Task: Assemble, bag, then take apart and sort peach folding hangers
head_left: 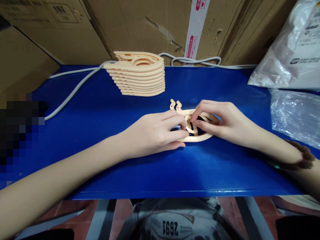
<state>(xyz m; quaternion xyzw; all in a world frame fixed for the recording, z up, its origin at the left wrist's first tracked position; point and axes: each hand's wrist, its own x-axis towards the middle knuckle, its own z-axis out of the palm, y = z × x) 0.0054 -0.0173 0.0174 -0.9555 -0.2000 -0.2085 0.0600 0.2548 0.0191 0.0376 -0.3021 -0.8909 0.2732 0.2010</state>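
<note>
A cream plastic hanger-like frame (200,137) lies on the blue table, with two small S-shaped hook ends (178,105) sticking out at its far left. My left hand (160,133) rests over the frame's left part, fingers bent onto it and gripping it. From the other side, my right hand (220,121) pinches at the inner curved pieces with thumb and index finger. My fingers cover part of the frame, so whether it is one piece or several stacked is hard to tell. Behind it stands a neat stack of similar cream plastic frames (140,78).
Cardboard boxes (142,30) form a wall along the back of the blue table (105,180). A grey-white cable (72,100) runs across the left and rear. Clear plastic bags (282,63) lie at the right. A pixelated dark area covers the left edge.
</note>
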